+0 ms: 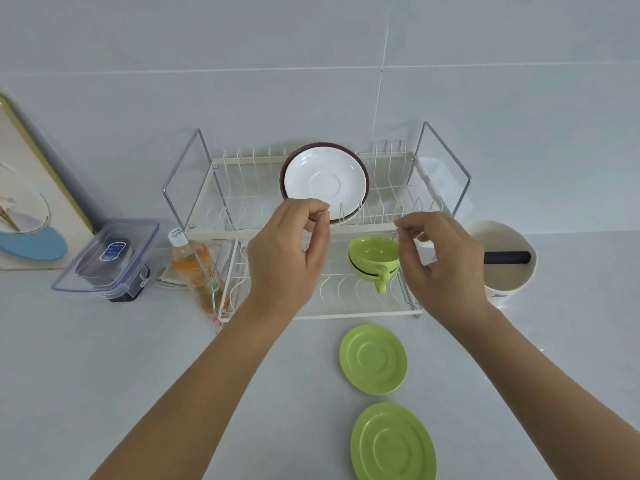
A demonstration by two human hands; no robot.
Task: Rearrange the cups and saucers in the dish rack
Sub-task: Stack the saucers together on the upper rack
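Head view: at the table's far left edge a framed picture (pixel 24 209) leans against the tiled wall. Just right of it sits a clear lidded storage box (pixel 110 258) with a dark, blue-labelled item inside; what that item is I cannot tell. Next comes a plastic bottle (pixel 192 268) of orange drink with a white cap, standing just beside the left end of the dish rack (pixel 194 174).

The two-tier wire rack stands at the table's back edge against the wall. On its upper tier a white saucer (pixel 325 180) stands tilted in the slots, with a brown-rimmed saucer (pixel 360 164) directly behind it, touching. The left hand (pixel 287 258) hovers in front of the white saucer's lower edge, its grip narrow, thumb and forefinger nearly pinched and holding nothing that shows. On the lower tier two green cups (pixel 374 259) are nested one in the other, handles toward the table's front. The right hand (pixel 440 265) hangs just right of the cups, fingers loosely curled, grip narrow and holding nothing.

In front of the rack two green saucers lie flat on the table (pixel 104 375): the farther saucer (pixel 373 359) near the rack's front, the nearer saucer (pixel 393 443) at the front edge. At the right, a white utensil holder (pixel 509 271) contains a dark handle (pixel 507 257).
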